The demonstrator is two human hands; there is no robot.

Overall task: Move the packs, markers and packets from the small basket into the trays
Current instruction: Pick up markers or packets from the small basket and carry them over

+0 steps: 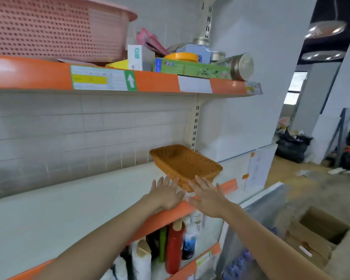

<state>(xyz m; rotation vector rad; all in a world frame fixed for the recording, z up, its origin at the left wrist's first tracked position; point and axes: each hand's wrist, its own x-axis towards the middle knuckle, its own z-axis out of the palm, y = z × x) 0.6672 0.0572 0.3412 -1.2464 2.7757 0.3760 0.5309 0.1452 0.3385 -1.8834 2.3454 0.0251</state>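
Note:
A small brown wicker basket (187, 164) stands on the white middle shelf (73, 199), near its right end. Nothing shows inside it. My left hand (167, 191) and my right hand (206, 196) stretch side by side toward the basket's near edge, fingers straight and spread, holding nothing. Their fingertips lie at or just short of the basket's front wall. On the upper shelf lie a green box (192, 68), a white box (138, 57), pink packets (150, 40) and a yellow pack (119, 64).
A large pink perforated basket (55, 27) fills the upper shelf's left. Metal-lidded jars (236, 66) lie at its right end. Bottles (174, 247) crowd the shelf below. An open cardboard box (319, 229) sits on the floor at right, black bags (291, 146) further back.

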